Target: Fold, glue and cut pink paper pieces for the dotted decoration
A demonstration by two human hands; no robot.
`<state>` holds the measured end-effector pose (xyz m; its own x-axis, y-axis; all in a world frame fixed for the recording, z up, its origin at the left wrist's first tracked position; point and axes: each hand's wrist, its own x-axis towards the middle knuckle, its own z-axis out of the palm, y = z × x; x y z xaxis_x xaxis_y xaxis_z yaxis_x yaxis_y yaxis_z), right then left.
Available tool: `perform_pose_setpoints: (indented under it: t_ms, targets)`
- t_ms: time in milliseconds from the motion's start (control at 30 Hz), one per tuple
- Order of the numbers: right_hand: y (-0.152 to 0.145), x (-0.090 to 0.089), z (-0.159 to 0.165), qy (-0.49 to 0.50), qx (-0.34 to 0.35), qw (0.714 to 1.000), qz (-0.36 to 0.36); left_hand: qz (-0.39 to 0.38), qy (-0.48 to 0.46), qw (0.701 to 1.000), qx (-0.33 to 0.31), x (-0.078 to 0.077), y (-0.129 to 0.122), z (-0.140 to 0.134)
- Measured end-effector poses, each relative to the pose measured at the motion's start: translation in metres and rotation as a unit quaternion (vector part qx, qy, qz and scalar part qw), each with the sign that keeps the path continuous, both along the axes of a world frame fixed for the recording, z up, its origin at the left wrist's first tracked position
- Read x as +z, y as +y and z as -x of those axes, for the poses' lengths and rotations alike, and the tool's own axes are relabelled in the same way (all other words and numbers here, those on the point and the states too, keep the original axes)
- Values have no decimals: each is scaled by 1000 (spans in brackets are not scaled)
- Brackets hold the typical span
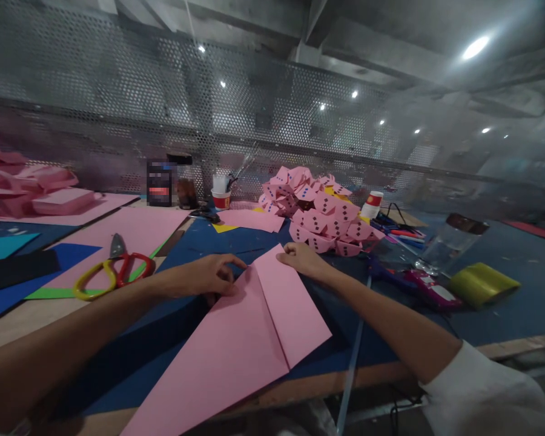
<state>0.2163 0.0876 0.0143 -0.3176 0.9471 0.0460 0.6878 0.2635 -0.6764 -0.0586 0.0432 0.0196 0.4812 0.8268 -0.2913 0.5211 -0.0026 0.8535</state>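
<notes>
A large sheet of pink paper (227,357) lies slanted over the table's front edge, one end folded over into a flap (295,303). My right hand (302,257) pinches the far corner of that flap between thumb and fingers. At the sheet's left edge is my left hand (215,275), its thumb and forefinger apart and its fingertips touching the paper; the other fingers are partly hidden. Beyond my right hand rises a heap of pink paper pieces (320,212) with rows of dark dots. Scissors (113,272) with yellow and red handles lie left of my left arm.
Pink, blue and black sheets (40,272) cover the left side, with stacked pink pieces (31,188) behind. At right are a clear jar (454,242), a yellow roll (484,284), a purple tool (429,287) and pens (406,236). A perforated metal screen (254,109) stands behind.
</notes>
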Motion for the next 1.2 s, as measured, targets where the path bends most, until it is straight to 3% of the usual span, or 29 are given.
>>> perform_pose_setpoints:
  t_ms: [67,167,233,333,400,567,1200]
  targets:
    - [1,0,0,-13,1,1000,-2,-96,49,994,25,-3,1,-1]
    - [0,0,0,-35,1,999,-9,-270,102,957,39,-10,-3,-7]
    - [0,0,0,-48,0,999,-16,-363,103,926,14,-16,-7,-13]
    - [0,0,0,-65,-2,997,-28,-434,107,892,-61,-24,-15,-22]
    - [2,-2,0,-78,-2,996,-35,-454,136,876,-86,-27,-20,-26]
    - [8,-7,3,-103,-14,993,-54,-477,190,854,-82,-24,-26,-29]
    - [11,-13,4,-163,-9,983,-80,-507,282,808,-101,-25,-30,-34]
